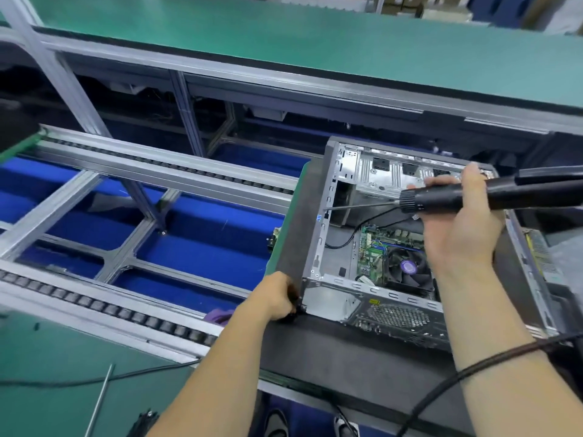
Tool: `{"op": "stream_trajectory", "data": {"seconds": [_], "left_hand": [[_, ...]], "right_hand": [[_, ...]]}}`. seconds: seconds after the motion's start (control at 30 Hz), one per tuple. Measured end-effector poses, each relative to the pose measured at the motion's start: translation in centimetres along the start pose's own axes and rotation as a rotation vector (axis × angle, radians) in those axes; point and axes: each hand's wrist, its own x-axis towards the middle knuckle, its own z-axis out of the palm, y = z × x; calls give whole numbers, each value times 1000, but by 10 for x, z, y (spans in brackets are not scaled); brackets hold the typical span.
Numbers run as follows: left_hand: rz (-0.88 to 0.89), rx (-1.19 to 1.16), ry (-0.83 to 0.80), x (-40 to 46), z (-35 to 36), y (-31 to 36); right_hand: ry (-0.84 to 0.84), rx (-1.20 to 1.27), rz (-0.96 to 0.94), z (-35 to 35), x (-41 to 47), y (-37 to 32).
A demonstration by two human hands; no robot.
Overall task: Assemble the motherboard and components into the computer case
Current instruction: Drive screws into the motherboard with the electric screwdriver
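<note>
1. Computer case [318, 200]: lies on its side, open face up, on a dark mat [347, 351] over the green surface [63, 357].
2. Interior: bare metal frame; motherboard [372, 253] seated, green, with a black fan [408, 269] bearing a purple hub.
3. Left hand [277, 298]: its grip is closed on the case's near-left corner.
4. Right hand [457, 222]: its grip is wrapped round a black electric screwdriver [457, 197], whose bit points at the case's left wall.
</note>
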Motion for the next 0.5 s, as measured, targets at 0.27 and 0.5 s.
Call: {"op": "stream_trajectory", "data": {"seconds": [0.27, 0.5], "left_hand": [[-53, -6, 14, -4, 6, -3], [-11, 20, -29, -4, 3, -8]], "right_hand": [[19, 54, 4, -5, 0, 3], [26, 34, -13, -5, 1, 2]]}}
